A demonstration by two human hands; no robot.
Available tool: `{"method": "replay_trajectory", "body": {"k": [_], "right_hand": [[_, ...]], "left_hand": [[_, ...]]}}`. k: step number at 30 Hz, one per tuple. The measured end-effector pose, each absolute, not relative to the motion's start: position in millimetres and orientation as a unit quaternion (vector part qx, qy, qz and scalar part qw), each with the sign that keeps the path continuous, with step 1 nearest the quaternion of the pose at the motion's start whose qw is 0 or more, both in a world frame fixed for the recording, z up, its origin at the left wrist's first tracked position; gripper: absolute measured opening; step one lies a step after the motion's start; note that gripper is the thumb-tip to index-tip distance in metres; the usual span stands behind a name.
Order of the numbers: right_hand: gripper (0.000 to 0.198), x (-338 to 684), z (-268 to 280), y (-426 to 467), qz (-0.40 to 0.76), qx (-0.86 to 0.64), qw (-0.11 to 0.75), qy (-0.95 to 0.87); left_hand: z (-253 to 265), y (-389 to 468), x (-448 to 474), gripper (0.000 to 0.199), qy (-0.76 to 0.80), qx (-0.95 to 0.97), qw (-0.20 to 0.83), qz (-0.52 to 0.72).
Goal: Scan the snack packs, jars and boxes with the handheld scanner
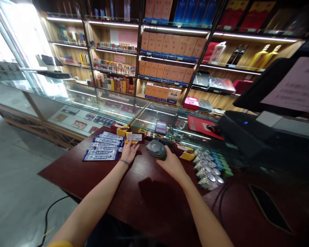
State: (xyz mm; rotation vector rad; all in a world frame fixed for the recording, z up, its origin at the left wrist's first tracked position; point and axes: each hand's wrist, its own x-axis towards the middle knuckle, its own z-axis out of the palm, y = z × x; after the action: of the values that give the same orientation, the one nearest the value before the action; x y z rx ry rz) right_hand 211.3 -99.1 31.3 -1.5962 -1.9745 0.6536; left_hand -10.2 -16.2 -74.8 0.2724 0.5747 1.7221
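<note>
In my left hand (129,152) is a small dark red and yellow packet (137,137), its white barcode label turned up toward me. My right hand (171,163) grips a dark grey barcode scanner (156,148), whose head points left toward the packet. Left of my left hand lie several blue and white wrapped packs (103,145) in a row. Just behind them is a stack of red and yellow packets (119,129). A similar stack (184,152) sits right of the scanner. Beyond that stand several silver-topped packs (208,169) beside green ones (222,163).
The dark wooden table (154,202) meets a glass display counter (113,103) at its far side. A phone (270,207) lies at the right. Black machine (237,137) and monitor (280,82) stand at the right, with a cable (218,202) nearby. Stocked shelves (167,58) fill the back.
</note>
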Motion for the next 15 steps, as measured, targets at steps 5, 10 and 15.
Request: {"method": "replay_trajectory", "body": {"k": [5,10,15], "right_hand": [[0.041,223,34,-95,0.246,-0.582,0.306,-0.712],[0.042,243,41,-91,0.258,-0.556,0.384,-0.691],[0.046,267,60,-94,0.288,-0.536,0.443,-0.659]], "left_hand": [[-72,-17,-9,0.021,0.255,0.154,0.602,0.741],[-63,-19,-5,0.030,0.261,0.228,0.586,0.732],[-49,-18,6,0.036,0.312,0.273,0.553,0.723]]}}
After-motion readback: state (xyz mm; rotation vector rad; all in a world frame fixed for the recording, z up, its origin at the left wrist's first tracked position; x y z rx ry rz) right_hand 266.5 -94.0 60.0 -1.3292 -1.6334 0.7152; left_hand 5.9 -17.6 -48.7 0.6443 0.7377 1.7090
